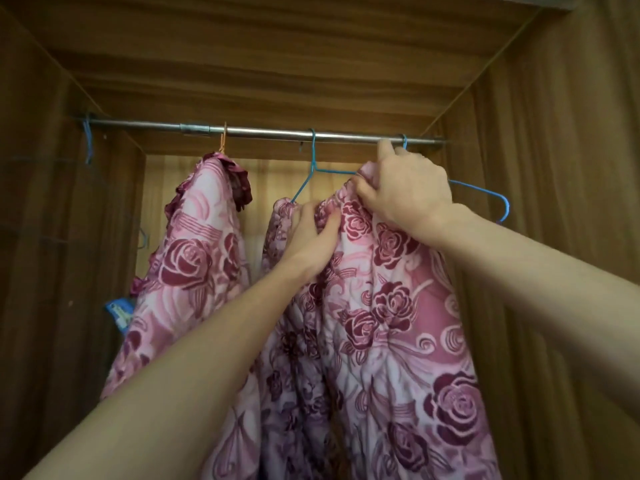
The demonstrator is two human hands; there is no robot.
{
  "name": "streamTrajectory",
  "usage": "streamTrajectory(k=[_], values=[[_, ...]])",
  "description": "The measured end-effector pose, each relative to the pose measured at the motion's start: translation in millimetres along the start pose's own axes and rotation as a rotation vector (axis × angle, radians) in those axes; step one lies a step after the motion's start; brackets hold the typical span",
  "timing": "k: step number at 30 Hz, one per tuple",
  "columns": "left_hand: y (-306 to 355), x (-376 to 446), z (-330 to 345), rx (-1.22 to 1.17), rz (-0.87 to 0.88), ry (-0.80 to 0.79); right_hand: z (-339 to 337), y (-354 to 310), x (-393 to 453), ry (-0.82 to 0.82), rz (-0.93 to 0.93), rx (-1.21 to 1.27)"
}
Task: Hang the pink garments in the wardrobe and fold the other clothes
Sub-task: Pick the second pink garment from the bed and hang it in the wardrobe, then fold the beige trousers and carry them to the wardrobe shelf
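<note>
Wood-grain wardrobe [554, 168] walls around metal rail [263, 130], pink garments [194, 271] hanging.

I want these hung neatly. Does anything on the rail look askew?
Yes. The blue hanger under both hands hangs tilted on the rail. The pink rose-print garment is bunched at its left end, where the left hand and right hand grip it; the right end is bare.

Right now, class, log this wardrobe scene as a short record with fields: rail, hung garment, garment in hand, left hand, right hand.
rail: metal rod across the wardrobe top
hung garment: pink rose-print garment on an orange hanger
garment in hand: second pink rose-print garment on a blue hanger hooked on the rail
left hand: grips its gathered top edge
right hand: grips the fabric higher, near the rail
</note>
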State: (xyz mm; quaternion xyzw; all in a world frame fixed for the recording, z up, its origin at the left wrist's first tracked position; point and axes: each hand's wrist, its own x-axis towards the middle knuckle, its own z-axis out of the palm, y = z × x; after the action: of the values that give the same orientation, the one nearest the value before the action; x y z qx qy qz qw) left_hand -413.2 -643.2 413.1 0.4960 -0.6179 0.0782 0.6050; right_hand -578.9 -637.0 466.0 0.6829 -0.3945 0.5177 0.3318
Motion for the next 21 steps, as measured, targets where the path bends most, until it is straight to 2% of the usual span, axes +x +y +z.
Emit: streamTrajectory(k=[3, 7, 13, 18, 21], values=[[-1.6, -30.8, 4.1, -0.109, 0.067, 0.041, -8.4, 2.7, -28.0, 0.006, -0.018, 0.098], [-0.1, -73.8, 12.6, -0.137, 0.184, 0.032, -17.2, 8.8, -73.3, 0.049, -0.098, 0.058], [-0.6, -152.2, 21.1, 0.087, 0.378, 0.092, -47.5, 24.8, -172.8, 0.085, -0.108, 0.019], [-6.7, -238.1, 31.9, 0.108, 0.372, 0.020, -86.6, 25.2, -283.2, 0.061, 0.036, 0.088], [-11.2, -287.4, 40.5, 0.125, 0.383, -0.053, -111.9, 24.7, -341.9, -0.006, 0.142, 0.070]])
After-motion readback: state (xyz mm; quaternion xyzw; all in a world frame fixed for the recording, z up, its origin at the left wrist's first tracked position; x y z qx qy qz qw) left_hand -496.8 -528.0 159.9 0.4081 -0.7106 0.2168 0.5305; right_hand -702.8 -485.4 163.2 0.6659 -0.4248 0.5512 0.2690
